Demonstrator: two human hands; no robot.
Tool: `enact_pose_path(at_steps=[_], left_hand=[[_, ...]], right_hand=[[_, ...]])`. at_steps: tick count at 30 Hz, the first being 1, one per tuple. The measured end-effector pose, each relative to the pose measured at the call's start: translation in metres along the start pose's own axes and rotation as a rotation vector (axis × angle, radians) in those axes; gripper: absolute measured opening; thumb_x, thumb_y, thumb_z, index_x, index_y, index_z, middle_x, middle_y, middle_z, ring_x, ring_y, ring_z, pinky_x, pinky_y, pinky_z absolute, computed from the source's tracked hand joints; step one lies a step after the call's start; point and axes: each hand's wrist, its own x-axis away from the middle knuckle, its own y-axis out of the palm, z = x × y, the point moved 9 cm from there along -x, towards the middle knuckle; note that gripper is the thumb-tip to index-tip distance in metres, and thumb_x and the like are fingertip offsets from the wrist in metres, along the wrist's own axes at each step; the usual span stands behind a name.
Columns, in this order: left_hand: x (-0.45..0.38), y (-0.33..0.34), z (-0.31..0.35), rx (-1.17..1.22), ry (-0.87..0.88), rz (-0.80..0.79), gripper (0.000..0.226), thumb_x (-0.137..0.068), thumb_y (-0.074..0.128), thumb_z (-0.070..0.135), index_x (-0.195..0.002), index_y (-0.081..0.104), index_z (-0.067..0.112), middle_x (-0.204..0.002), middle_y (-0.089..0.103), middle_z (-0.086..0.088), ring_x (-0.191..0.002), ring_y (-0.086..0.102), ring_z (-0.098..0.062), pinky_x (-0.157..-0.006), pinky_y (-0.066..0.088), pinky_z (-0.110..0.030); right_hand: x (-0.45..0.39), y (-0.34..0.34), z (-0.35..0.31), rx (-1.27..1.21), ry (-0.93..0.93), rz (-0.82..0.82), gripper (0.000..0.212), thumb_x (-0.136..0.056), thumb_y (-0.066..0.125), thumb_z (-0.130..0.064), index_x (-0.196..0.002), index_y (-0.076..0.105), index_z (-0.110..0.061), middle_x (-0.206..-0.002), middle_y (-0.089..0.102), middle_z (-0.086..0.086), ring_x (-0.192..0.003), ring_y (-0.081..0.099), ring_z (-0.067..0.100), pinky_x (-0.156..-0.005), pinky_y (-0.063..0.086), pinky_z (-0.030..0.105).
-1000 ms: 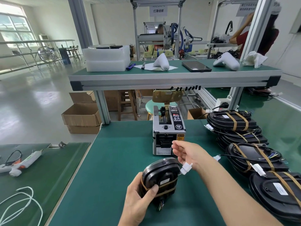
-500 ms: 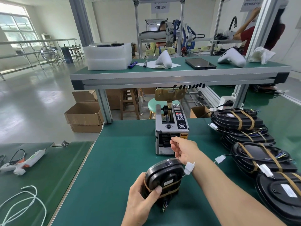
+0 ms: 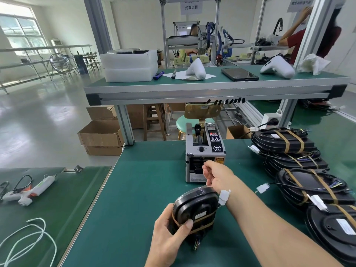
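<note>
My left hand (image 3: 169, 237) grips a black rounded housing (image 3: 194, 211) bound with tan bands, held upright on the green bench (image 3: 138, 189). A white connector (image 3: 224, 197) on a wire hangs off its right side, against my right wrist. My right hand (image 3: 217, 174) reaches forward to the outlet slot of the grey tape dispenser (image 3: 204, 149). Its thumb and forefinger are pinched together at the slot. What they pinch is too small to make out.
Stacks of similar banded black housings (image 3: 300, 164) with wires crowd the bench's right side. A glue gun (image 3: 30, 191) and white cord (image 3: 25, 239) lie on the left table. A raised shelf (image 3: 212, 91) crosses behind the dispenser. Cardboard boxes (image 3: 100, 135) sit on the floor.
My right hand moved forward from above the housing to the dispenser's slot and its fingers closed into a pinch. My left hand kept the housing in place.
</note>
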Motion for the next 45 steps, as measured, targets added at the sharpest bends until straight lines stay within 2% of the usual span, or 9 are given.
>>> enact_pose_path(at_steps=[6, 11, 13, 17, 21, 24, 28, 31, 45], left_hand=[[0.0, 0.001, 0.002, 0.008, -0.002, -0.002, 0.051, -0.092, 0.084, 0.041, -0.133, 0.068, 0.014, -0.112, 0.074, -0.019, -0.107, 0.068, -0.049, -0.096, 0.053, -0.067], [0.0, 0.002, 0.003, 0.017, -0.005, 0.002, 0.052, -0.09, 0.084, 0.043, -0.131, 0.069, 0.015, -0.11, 0.073, -0.023, -0.106, 0.065, -0.053, -0.096, 0.052, -0.069], [0.0, 0.003, 0.003, 0.033, -0.006, 0.0, 0.053, -0.09, 0.085, 0.043, -0.131, 0.069, 0.015, -0.111, 0.073, -0.022, -0.107, 0.065, -0.052, -0.097, 0.052, -0.066], [0.001, 0.002, 0.003, 0.036, 0.01, -0.001, 0.053, -0.087, 0.086, 0.046, -0.13, 0.07, 0.018, -0.112, 0.074, -0.02, -0.108, 0.067, -0.051, -0.098, 0.051, -0.069], [0.001, 0.002, 0.003, 0.033, 0.001, 0.009, 0.053, -0.086, 0.086, 0.047, -0.128, 0.071, 0.019, -0.11, 0.075, -0.021, -0.104, 0.071, -0.041, -0.097, 0.051, -0.069], [0.001, 0.003, 0.005, 0.04, -0.002, -0.006, 0.052, -0.087, 0.086, 0.047, -0.129, 0.071, 0.019, -0.111, 0.075, -0.02, -0.107, 0.067, -0.05, -0.097, 0.053, -0.065], [0.001, 0.004, 0.01, 0.038, 0.002, 0.001, 0.055, -0.088, 0.085, 0.047, -0.133, 0.069, 0.019, -0.114, 0.076, -0.017, -0.109, 0.071, -0.042, -0.097, 0.056, -0.05], [0.002, 0.004, 0.011, 0.06, 0.005, 0.0, 0.055, -0.088, 0.085, 0.044, -0.134, 0.07, 0.019, -0.115, 0.076, -0.018, -0.11, 0.07, -0.044, -0.098, 0.056, -0.056], [0.004, 0.005, 0.023, 0.047, -0.017, 0.013, 0.057, -0.086, 0.086, 0.05, -0.132, 0.071, 0.02, -0.11, 0.077, -0.016, -0.104, 0.074, -0.026, -0.092, 0.057, -0.028]], right_hand=[[-0.005, -0.011, 0.0, 0.032, -0.054, 0.065, 0.005, -0.085, 0.073, 0.0, -0.09, 0.072, -0.002, -0.068, 0.071, 0.007, -0.038, 0.06, 0.008, -0.038, 0.041, 0.016], [-0.011, -0.041, 0.024, 0.079, -0.071, 0.023, 0.008, -0.081, 0.075, 0.0, -0.075, 0.07, -0.001, -0.058, 0.068, 0.008, -0.041, 0.058, 0.013, -0.049, 0.048, 0.021], [-0.011, -0.046, 0.026, 0.055, -0.081, 0.002, 0.009, -0.082, 0.08, -0.003, -0.079, 0.072, -0.001, -0.066, 0.073, 0.008, -0.047, 0.06, 0.014, -0.055, 0.049, 0.024], [-0.003, -0.034, 0.004, 0.124, -0.202, -0.041, 0.005, -0.086, 0.082, -0.016, -0.09, 0.081, -0.013, -0.084, 0.081, 0.003, -0.056, 0.068, 0.007, -0.047, 0.046, 0.019], [0.004, -0.018, -0.007, 0.118, -0.254, -0.032, 0.005, -0.09, 0.076, -0.013, -0.091, 0.081, -0.014, -0.082, 0.081, 0.001, -0.055, 0.067, 0.005, -0.051, 0.042, 0.02], [0.005, -0.013, -0.007, 0.083, -0.246, 0.006, 0.004, -0.09, 0.076, -0.01, -0.091, 0.079, -0.01, -0.075, 0.079, 0.0, -0.049, 0.065, 0.004, -0.046, 0.039, 0.018], [0.005, -0.01, -0.006, 0.063, -0.217, 0.044, 0.001, -0.089, 0.076, -0.007, -0.087, 0.076, -0.007, -0.068, 0.077, 0.0, -0.046, 0.064, 0.005, -0.044, 0.038, 0.018], [0.004, -0.007, -0.006, 0.045, -0.204, 0.069, 0.004, -0.087, 0.077, -0.007, -0.085, 0.073, -0.006, -0.065, 0.075, 0.0, -0.044, 0.063, 0.004, -0.043, 0.038, 0.019], [0.005, -0.006, -0.002, -0.041, -0.132, 0.123, 0.005, -0.084, 0.076, -0.002, -0.086, 0.071, -0.002, -0.078, 0.077, 0.009, -0.046, 0.06, 0.007, -0.035, 0.039, 0.015]])
